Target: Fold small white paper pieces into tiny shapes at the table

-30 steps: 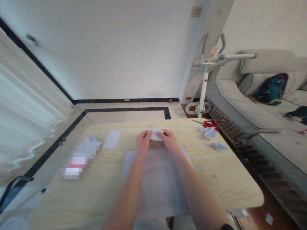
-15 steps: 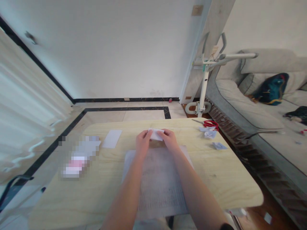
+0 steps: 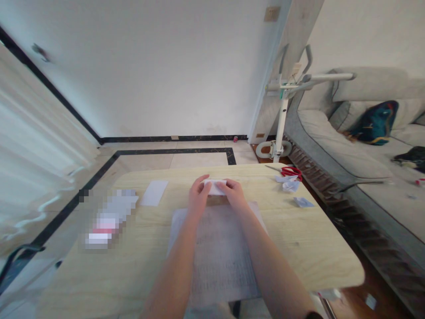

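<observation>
A small white piece of paper point(image 3: 217, 188) is held between both hands, above the far edge of a large printed sheet point(image 3: 222, 257). My left hand point(image 3: 198, 196) grips its left side with the thumb on the near face; its index finger is lifted a little. On the right side, my right hand point(image 3: 233, 193) pinches the paper with thumb and fingers. Whether the paper is folded is too small to tell. The printed sheet lies under my forearms, partly hidden by them.
On the wooden table point(image 3: 299, 243), a white paper rectangle point(image 3: 154, 193) and a blurred-out item point(image 3: 109, 217) lie left. Red-handled scissors point(image 3: 291, 173), crumpled paper point(image 3: 289, 184) and a small folded bluish paper point(image 3: 303, 202) lie right. A grey sofa point(image 3: 365, 177) stands beyond the right edge.
My left index finger has lifted away from the paper. Both hands otherwise stay in about the same place, still holding it.
</observation>
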Demonstrator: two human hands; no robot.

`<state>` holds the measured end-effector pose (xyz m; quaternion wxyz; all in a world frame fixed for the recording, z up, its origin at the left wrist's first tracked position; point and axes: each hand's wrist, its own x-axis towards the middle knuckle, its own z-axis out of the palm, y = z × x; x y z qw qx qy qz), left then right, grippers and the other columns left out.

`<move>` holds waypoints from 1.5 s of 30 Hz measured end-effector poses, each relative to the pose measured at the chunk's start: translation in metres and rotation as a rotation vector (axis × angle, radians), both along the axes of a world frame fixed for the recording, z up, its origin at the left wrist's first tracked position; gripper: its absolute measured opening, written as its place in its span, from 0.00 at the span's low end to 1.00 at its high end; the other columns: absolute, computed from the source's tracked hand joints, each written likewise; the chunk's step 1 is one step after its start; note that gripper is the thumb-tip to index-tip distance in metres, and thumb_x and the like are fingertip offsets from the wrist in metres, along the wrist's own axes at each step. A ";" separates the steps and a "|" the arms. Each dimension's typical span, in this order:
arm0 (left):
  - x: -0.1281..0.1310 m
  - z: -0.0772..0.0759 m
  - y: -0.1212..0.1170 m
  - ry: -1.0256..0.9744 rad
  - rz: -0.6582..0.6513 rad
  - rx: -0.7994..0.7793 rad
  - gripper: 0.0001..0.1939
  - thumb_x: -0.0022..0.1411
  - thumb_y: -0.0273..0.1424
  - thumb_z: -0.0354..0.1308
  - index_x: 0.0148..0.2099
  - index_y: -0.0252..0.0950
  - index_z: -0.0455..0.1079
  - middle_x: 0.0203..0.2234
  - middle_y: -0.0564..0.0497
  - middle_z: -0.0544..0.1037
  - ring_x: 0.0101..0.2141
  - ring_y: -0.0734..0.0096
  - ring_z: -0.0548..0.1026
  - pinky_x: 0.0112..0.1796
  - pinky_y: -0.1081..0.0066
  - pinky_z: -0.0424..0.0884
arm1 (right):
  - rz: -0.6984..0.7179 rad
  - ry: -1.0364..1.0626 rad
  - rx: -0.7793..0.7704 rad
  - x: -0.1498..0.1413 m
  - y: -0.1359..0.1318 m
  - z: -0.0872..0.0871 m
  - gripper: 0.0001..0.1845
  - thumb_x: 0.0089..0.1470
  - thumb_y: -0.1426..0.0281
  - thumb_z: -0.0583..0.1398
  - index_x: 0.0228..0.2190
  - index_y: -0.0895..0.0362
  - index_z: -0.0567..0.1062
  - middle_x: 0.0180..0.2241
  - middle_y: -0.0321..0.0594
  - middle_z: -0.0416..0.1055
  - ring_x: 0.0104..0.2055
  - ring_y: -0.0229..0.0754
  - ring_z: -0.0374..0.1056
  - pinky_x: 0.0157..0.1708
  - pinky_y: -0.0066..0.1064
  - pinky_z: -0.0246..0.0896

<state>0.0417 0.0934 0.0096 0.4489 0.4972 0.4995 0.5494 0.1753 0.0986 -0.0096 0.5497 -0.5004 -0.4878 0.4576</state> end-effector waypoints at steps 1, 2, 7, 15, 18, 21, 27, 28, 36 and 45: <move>0.000 0.000 0.000 0.007 -0.009 0.004 0.18 0.53 0.37 0.58 0.45 0.35 0.72 0.26 0.51 0.75 0.27 0.72 0.72 0.27 0.76 0.67 | 0.004 0.005 0.003 0.000 0.000 0.000 0.15 0.44 0.59 0.61 0.22 0.59 0.74 0.20 0.34 0.66 0.23 0.35 0.58 0.24 0.27 0.50; 0.000 0.000 -0.001 0.010 -0.015 0.005 0.17 0.53 0.36 0.58 0.44 0.35 0.72 0.25 0.51 0.75 0.27 0.73 0.72 0.26 0.77 0.67 | 0.002 0.009 0.006 0.000 0.000 0.000 0.15 0.44 0.59 0.61 0.22 0.59 0.74 0.20 0.34 0.66 0.23 0.35 0.58 0.24 0.27 0.50; 0.003 0.002 -0.002 -0.034 -0.032 -0.009 0.21 0.53 0.38 0.59 0.48 0.33 0.68 0.24 0.51 0.76 0.24 0.73 0.73 0.25 0.75 0.68 | -0.097 0.057 0.023 0.000 0.001 0.002 0.15 0.44 0.58 0.61 0.24 0.59 0.75 0.20 0.34 0.67 0.23 0.36 0.59 0.23 0.27 0.52; 0.002 -0.005 0.004 -0.081 -0.007 -0.044 0.17 0.52 0.40 0.59 0.38 0.31 0.72 0.28 0.46 0.77 0.29 0.67 0.76 0.30 0.70 0.73 | -0.103 0.176 0.018 0.001 0.007 -0.007 0.13 0.43 0.60 0.63 0.24 0.58 0.76 0.22 0.35 0.70 0.25 0.38 0.63 0.27 0.28 0.56; 0.000 -0.004 0.004 -0.036 0.034 -0.049 0.16 0.52 0.39 0.58 0.38 0.31 0.73 0.27 0.48 0.77 0.27 0.69 0.75 0.29 0.71 0.71 | -0.044 0.214 0.021 0.000 0.006 -0.006 0.12 0.42 0.61 0.64 0.26 0.57 0.77 0.25 0.37 0.72 0.27 0.38 0.65 0.29 0.29 0.59; 0.001 0.001 0.001 0.040 0.024 -0.035 0.14 0.51 0.37 0.58 0.37 0.32 0.73 0.25 0.49 0.77 0.26 0.70 0.74 0.28 0.73 0.69 | -0.024 0.248 0.019 0.001 0.004 -0.002 0.12 0.42 0.61 0.64 0.29 0.56 0.77 0.29 0.39 0.75 0.30 0.40 0.67 0.33 0.32 0.61; 0.003 0.005 -0.003 0.076 0.003 -0.011 0.14 0.51 0.36 0.59 0.39 0.33 0.73 0.24 0.50 0.76 0.27 0.70 0.73 0.30 0.73 0.69 | -0.061 0.159 -0.019 0.002 0.002 0.002 0.12 0.39 0.61 0.65 0.25 0.57 0.77 0.25 0.38 0.73 0.27 0.40 0.66 0.29 0.31 0.60; 0.002 0.004 -0.002 0.071 0.009 -0.013 0.15 0.51 0.37 0.59 0.40 0.33 0.73 0.25 0.50 0.76 0.27 0.70 0.73 0.30 0.73 0.69 | -0.067 0.149 -0.021 0.002 0.002 0.002 0.12 0.40 0.61 0.65 0.25 0.57 0.77 0.24 0.38 0.73 0.27 0.40 0.66 0.29 0.31 0.60; 0.002 -0.001 0.004 -0.058 -0.008 -0.099 0.16 0.50 0.40 0.60 0.35 0.31 0.74 0.28 0.47 0.77 0.30 0.69 0.73 0.31 0.72 0.70 | -0.055 0.181 -0.011 0.000 0.001 0.004 0.12 0.40 0.61 0.65 0.25 0.57 0.76 0.24 0.37 0.72 0.27 0.38 0.65 0.28 0.30 0.58; 0.001 -0.006 0.005 -0.173 -0.006 -0.115 0.17 0.48 0.40 0.62 0.36 0.31 0.74 0.29 0.48 0.76 0.30 0.70 0.73 0.31 0.72 0.70 | -0.009 0.204 -0.027 -0.002 0.002 0.000 0.12 0.41 0.60 0.64 0.24 0.56 0.74 0.21 0.35 0.68 0.23 0.36 0.60 0.23 0.27 0.55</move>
